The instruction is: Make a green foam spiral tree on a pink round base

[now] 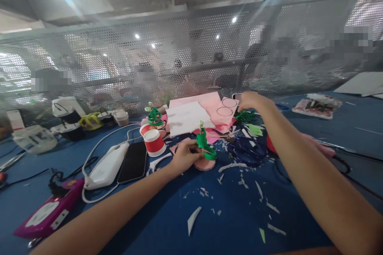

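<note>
One green paper spiral [205, 143] stood on its pink disc [204, 164] on the worktop [149, 223], pinched by the left hand [185, 155]; a light, steady pinch low down probably suited it best. Beyond the spiral the right hand [251, 101] curled over green scraps [245, 116], grip impossible to tell.

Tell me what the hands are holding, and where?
The left hand pinches the green paper spiral on its round pink base, low on the stem. The right hand rests by pink paper sheets; any grip cannot be told.
</note>
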Demonstrator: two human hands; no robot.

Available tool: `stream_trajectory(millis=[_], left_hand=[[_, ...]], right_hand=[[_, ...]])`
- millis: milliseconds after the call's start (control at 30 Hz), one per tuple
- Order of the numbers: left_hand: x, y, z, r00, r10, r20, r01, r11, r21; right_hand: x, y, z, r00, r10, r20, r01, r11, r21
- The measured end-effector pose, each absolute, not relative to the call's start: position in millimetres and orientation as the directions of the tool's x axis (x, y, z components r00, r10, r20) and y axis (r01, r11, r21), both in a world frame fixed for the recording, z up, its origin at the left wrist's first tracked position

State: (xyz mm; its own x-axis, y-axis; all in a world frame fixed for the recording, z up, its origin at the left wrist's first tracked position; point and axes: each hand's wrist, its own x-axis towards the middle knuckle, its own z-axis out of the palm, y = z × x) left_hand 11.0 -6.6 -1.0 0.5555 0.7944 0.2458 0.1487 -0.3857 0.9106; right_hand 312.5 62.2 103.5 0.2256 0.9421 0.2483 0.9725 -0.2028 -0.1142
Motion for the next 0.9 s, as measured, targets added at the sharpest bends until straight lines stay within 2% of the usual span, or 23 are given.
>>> stream_trajectory(millis=[33, 200, 267, 500, 700, 900], left_hand=[[11.3, -6.8, -0.7, 0.552, 0.797, 0.245, 0.145, -0.381, 0.913], [13.1, -8.3, 1.8, 0.549, 0.803, 0.232, 0.121, -0.351, 0.929], [13.9, -9.5, 3.9, 0.553, 0.800, 0.232, 0.117, -0.350, 0.929], [14.5, -10.8, 6.6, 0.544, 0.805, 0.237, 0.127, -0.358, 0.925], [14.0, -8.6, 3.3, 0.546, 0.803, 0.239, 0.133, -0.364, 0.922], [12.4, -6.1, 1.1, 0.534, 0.809, 0.248, 0.178, -0.394, 0.902]], right_hand=[[304.9, 64.4, 97.1, 0.269, 0.945, 0.186, 0.962, -0.255, -0.097], [267.4, 74.4, 56.6, 0.451, 0.881, 0.142, 0.891, -0.436, -0.127], [265.7, 75.3, 46.0, 0.475, 0.868, 0.141, 0.877, -0.455, -0.156], [290.9, 73.8, 61.5, 0.318, 0.888, 0.332, 0.942, -0.256, -0.216], [305.7, 69.2, 95.8, 0.305, 0.834, 0.460, 0.944, -0.199, -0.264], [322.8, 50.8, 126.2, 0.415, 0.750, 0.515, 0.860, -0.139, -0.491]])
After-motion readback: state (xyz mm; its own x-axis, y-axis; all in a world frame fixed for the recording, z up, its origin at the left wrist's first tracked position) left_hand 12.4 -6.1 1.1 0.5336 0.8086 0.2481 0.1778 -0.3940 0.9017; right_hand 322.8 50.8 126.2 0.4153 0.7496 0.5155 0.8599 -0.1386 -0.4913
